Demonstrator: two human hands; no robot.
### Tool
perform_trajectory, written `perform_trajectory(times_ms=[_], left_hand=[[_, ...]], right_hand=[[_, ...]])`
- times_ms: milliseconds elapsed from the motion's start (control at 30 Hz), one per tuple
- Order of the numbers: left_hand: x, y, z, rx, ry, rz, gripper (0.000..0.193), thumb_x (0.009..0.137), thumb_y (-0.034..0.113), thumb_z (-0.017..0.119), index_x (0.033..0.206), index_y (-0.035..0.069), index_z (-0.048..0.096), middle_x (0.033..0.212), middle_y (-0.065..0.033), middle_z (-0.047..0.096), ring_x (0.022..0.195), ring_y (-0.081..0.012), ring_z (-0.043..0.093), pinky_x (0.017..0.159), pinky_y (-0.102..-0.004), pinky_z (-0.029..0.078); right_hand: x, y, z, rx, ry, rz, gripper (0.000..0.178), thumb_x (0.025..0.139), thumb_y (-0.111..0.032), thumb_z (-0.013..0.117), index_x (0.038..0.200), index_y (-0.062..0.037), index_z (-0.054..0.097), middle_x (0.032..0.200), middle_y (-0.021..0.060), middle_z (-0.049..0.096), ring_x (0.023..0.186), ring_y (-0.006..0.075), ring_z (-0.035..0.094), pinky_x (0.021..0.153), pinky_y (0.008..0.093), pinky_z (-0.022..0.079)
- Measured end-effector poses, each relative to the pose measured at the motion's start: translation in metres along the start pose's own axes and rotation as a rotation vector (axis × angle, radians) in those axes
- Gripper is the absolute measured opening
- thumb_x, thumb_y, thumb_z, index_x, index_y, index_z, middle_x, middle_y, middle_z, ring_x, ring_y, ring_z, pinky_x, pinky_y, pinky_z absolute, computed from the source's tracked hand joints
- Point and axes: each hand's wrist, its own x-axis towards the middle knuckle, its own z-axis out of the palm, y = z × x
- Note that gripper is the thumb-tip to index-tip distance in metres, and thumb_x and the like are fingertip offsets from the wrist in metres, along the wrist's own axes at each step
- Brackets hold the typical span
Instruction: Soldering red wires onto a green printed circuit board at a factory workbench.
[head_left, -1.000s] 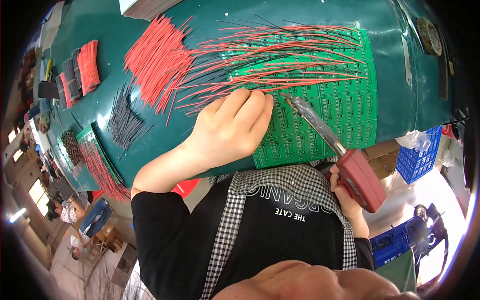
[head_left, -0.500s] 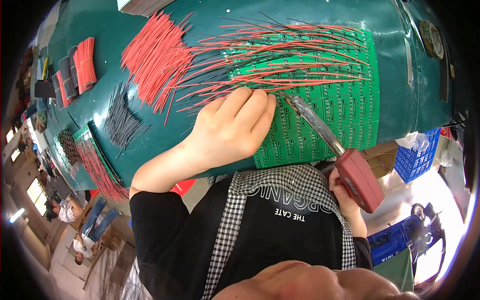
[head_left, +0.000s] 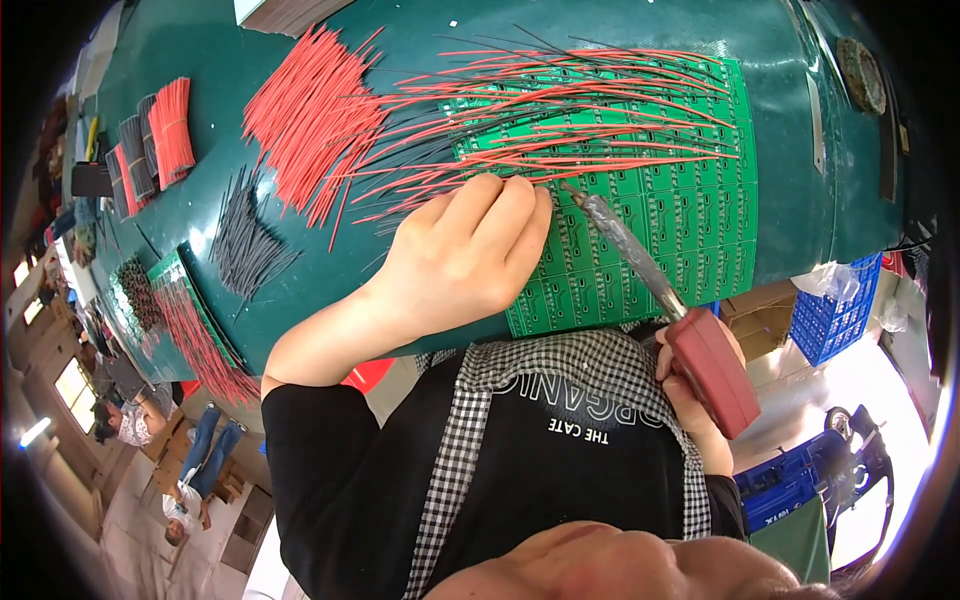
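The person's left hand (head_left: 465,255) lies over the near left part of a large green circuit board panel (head_left: 690,220), its fingers bent together and drawn in close; the fingertips are hidden, so whether they pinch a wire cannot be told. The right hand (head_left: 688,405), lower and nearer the body, is closed round the red handle of a soldering iron (head_left: 712,372). The iron's metal barrel slants up and leftward from that hand, its tip just beside the left fingertips, above the panel.

Beyond both hands, red and black wires (head_left: 520,155) lie across the panel's far half, their loose ends running out past its left edge. Farther left of the left hand, a heap of red wires (head_left: 315,120) and a smaller heap of black wires (head_left: 248,240) rest on the dark green table (head_left: 410,25). Past these heaps are bound wire bundles (head_left: 172,130) in red and black. Left of the left forearm, a second board (head_left: 170,272) has red wires trailing over it. Well to the right of the right hand stands a blue crate (head_left: 835,315).
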Motion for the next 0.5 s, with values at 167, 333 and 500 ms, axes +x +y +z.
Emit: perform_trajectory(times_ms=[167, 333, 500], left_hand=[[0.000, -0.006, 0.012, 0.065, 0.145, 0.089, 0.029, 0.060, 0.010, 0.059, 0.086, -0.001, 0.063, 0.081, -0.0032, 0.053, 0.068, -0.0115, 0.054, 0.047, -0.0196, 0.041], [0.003, -0.005, 0.010, -0.017, 0.128, 0.039, 0.027, 0.060, 0.009, 0.060, 0.085, 0.000, 0.062, 0.080, -0.0025, 0.052, 0.069, -0.0115, 0.054, 0.047, -0.0202, 0.041], [0.012, 0.002, 0.004, -0.143, 0.020, -0.017, 0.034, 0.060, 0.006, 0.062, 0.094, -0.002, 0.065, 0.086, -0.0079, 0.058, 0.074, -0.0196, 0.061, 0.059, -0.0283, 0.051]], right_hand=[[-0.030, 0.026, 0.005, 0.097, 0.028, 0.159, 0.057, 0.067, -0.007, 0.076, 0.119, -0.0001, 0.053, 0.097, 0.0133, 0.068, 0.083, 0.0282, 0.068, 0.072, 0.0323, 0.053], [-0.025, 0.020, 0.003, 0.093, 0.021, 0.213, 0.036, 0.067, -0.003, 0.071, 0.102, -0.0047, 0.064, 0.096, 0.0122, 0.067, 0.085, 0.0303, 0.067, 0.074, 0.0343, 0.053], [-0.022, 0.019, 0.002, 0.061, 0.020, 0.302, 0.031, 0.068, -0.003, 0.071, 0.098, -0.0060, 0.066, 0.096, 0.0126, 0.067, 0.087, 0.0296, 0.067, 0.075, 0.0352, 0.054]])
